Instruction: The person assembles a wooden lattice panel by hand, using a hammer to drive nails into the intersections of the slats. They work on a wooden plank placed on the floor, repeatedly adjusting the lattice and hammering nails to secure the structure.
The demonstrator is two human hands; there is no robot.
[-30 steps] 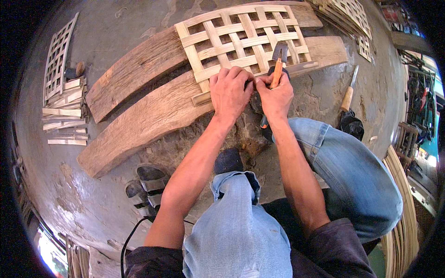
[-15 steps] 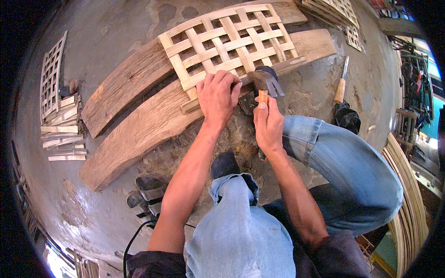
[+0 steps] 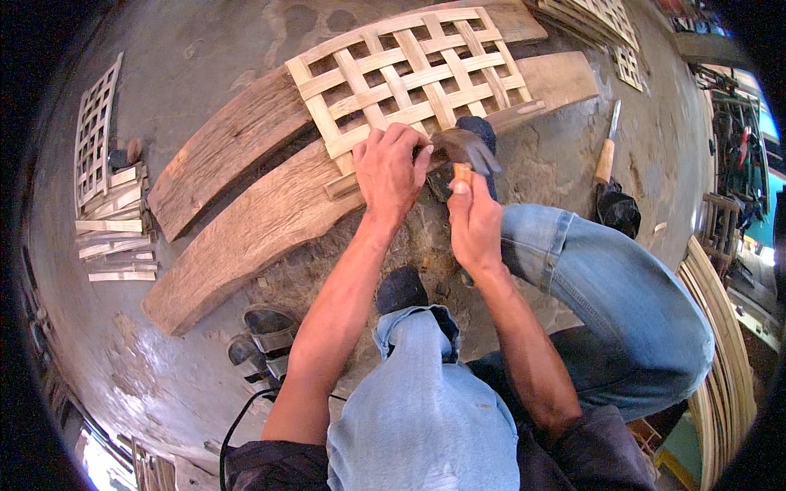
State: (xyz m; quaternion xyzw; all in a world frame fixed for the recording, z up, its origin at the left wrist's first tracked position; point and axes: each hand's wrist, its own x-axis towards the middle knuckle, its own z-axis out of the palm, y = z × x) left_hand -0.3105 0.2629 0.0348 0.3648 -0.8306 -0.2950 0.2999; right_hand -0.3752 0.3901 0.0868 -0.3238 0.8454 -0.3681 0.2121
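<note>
A woven lattice panel [image 3: 399,74] of pale wooden strips lies over two thick curved wooden beams [image 3: 237,237]. At its near edge, my left hand [image 3: 386,176] rests with curled fingers, the thumb and forefinger pinched together; whatever they hold is too small or hidden to make out. A thin pale strip [image 3: 342,186] runs along that edge, partly under the hand. My right hand [image 3: 476,225] is wrapped round the orange handle of a claw hammer [image 3: 463,150]. The hammer's dark head is right beside my left fingertips, over the panel's near edge.
A knife [image 3: 608,147] with a wooden handle lies at right by a black bag [image 3: 618,211]. More lattice panels [image 3: 97,135] and cut strips [image 3: 119,237] are at left. Sandals [image 3: 268,331] lie near my left arm; long bent strips [image 3: 720,344] are at lower right.
The hammer head has tilted and come down to the left, nearer my left fingertips. My left hand stays at the panel's edge, and the whole view has shifted slightly.
</note>
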